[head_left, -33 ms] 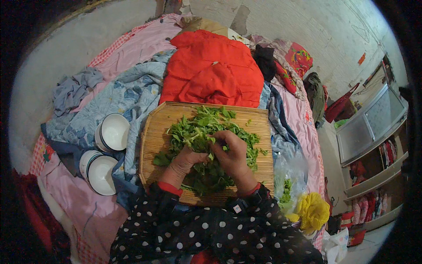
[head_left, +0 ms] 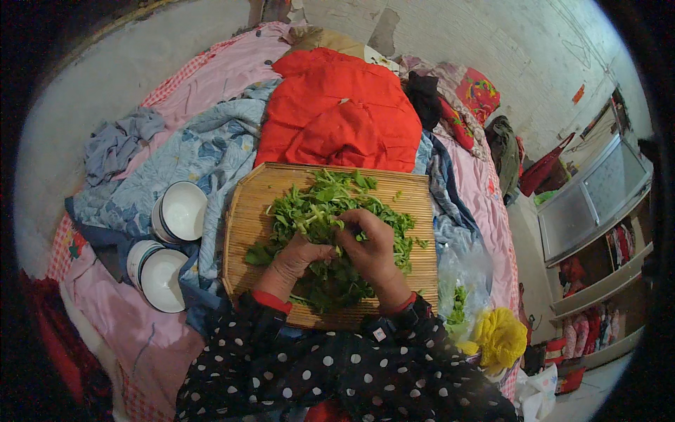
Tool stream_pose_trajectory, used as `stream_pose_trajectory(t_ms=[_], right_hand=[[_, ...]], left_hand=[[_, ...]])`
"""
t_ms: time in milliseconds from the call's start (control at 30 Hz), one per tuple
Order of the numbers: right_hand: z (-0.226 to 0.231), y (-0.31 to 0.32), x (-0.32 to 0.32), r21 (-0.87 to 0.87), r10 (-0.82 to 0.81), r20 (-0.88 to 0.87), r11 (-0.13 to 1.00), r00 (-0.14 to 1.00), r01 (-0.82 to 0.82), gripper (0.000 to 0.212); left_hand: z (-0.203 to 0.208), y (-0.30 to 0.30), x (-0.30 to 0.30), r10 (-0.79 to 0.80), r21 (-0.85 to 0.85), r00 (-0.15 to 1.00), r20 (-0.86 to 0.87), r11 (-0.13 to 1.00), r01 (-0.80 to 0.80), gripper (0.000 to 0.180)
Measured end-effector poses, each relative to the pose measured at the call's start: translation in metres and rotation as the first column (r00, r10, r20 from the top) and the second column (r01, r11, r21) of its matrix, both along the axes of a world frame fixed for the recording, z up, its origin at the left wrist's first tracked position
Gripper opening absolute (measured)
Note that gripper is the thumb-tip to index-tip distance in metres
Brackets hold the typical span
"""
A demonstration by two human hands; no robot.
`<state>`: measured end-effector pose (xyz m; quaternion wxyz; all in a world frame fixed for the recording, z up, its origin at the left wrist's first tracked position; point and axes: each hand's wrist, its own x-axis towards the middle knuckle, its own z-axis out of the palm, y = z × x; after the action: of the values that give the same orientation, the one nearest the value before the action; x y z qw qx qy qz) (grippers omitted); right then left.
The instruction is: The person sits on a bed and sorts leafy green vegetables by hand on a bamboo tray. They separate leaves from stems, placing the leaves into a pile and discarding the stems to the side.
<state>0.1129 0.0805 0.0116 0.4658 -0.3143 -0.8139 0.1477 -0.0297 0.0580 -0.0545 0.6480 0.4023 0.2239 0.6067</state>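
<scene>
A loose heap of leafy greens (head_left: pixel 320 209) with pale stems covers the middle of a slatted bamboo board (head_left: pixel 246 204) in front of me. Above the heap, my left hand (head_left: pixel 299 258) has its thumb and fingers closed on some of the greens. Close beside it on the right, my right hand (head_left: pixel 374 246) pinches a green leafy sprig, its fingers curled in. The two hands nearly meet, and the tips of the fingers are partly hidden. Small bits of leaf lie scattered on the board.
Left of the board, several white enamel bowls (head_left: pixel 184 211) lie tipped on a blue quilt (head_left: pixel 228 133). A red cloth (head_left: pixel 344 112) is behind the board. On the right are a clear plastic bag (head_left: pixel 464 274) with greens and a yellow mesh bag (head_left: pixel 500 340).
</scene>
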Motion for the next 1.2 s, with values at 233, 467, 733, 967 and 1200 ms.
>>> stream_pose_trajectory(t_ms=[233, 467, 733, 967, 1200], right_hand=[[0.002, -0.01, 0.007, -0.04, -0.002, -0.078, 0.999, 0.997, -0.001, 0.015], [-0.017, 0.007, 0.037, 0.057, -0.194, 0.045, 0.98, 0.98, 0.192, 0.021], [-0.049, 0.02, 0.049, -0.014, -0.145, 0.145, 0.989, 0.979, 0.148, 0.019], [-0.045, 0.015, 0.05, 0.067, -0.177, 0.114, 0.983, 0.978, 0.17, 0.02], [-0.051, 0.019, 0.052, 0.01, -0.16, 0.189, 0.987, 0.969, 0.161, 0.02]], left_hand=[[0.012, 0.001, 0.001, 0.081, -0.039, 0.991, -0.106, 0.996, -0.085, 0.047], [0.006, -0.002, -0.004, -0.009, -0.037, 0.999, 0.035, 0.999, 0.011, 0.046], [-0.001, 0.001, -0.002, -0.208, -0.028, 0.938, 0.277, 0.974, 0.224, 0.039], [-0.014, 0.011, 0.007, -0.135, 0.063, 0.918, 0.374, 0.991, 0.12, 0.032], [-0.015, 0.014, -0.002, -0.172, 0.076, 0.96, 0.218, 0.984, 0.159, 0.043]])
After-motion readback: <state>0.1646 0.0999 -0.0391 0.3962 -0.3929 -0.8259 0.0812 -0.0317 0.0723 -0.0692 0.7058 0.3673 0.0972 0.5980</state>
